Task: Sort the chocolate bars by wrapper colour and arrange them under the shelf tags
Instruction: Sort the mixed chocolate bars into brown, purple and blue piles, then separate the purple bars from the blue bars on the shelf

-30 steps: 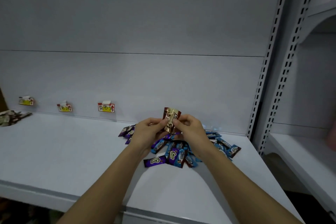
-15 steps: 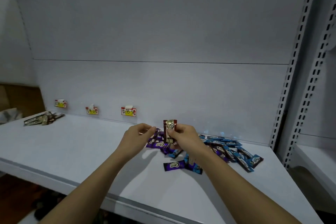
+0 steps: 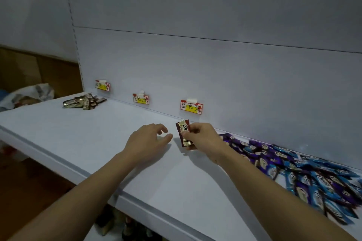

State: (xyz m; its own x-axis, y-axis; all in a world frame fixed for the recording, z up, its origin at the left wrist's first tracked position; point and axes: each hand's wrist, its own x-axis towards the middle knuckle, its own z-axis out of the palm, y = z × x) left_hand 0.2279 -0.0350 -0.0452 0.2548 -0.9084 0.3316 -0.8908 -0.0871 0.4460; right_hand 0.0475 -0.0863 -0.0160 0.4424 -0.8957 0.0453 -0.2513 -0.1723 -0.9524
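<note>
Head view: my right hand (image 3: 203, 139) pinches a brown bar (image 3: 184, 133), upright, fingers curled round its right edge, over the shelf (image 3: 82, 137) just below the third tag (image 3: 191, 107). My left hand (image 3: 148, 141) hovers just left of the bar, fingers loosely spread, holding nothing, not touching it. Brown pile (image 3: 84, 101) lies far left under the first tag (image 3: 102, 85). Purple-blue heap (image 3: 301, 168) sits right of my right wrist.

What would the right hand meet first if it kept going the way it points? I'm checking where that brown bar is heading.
Probably bare shelf first, then the brown-gold pile under the leftmost tag; depth is unclear.
</note>
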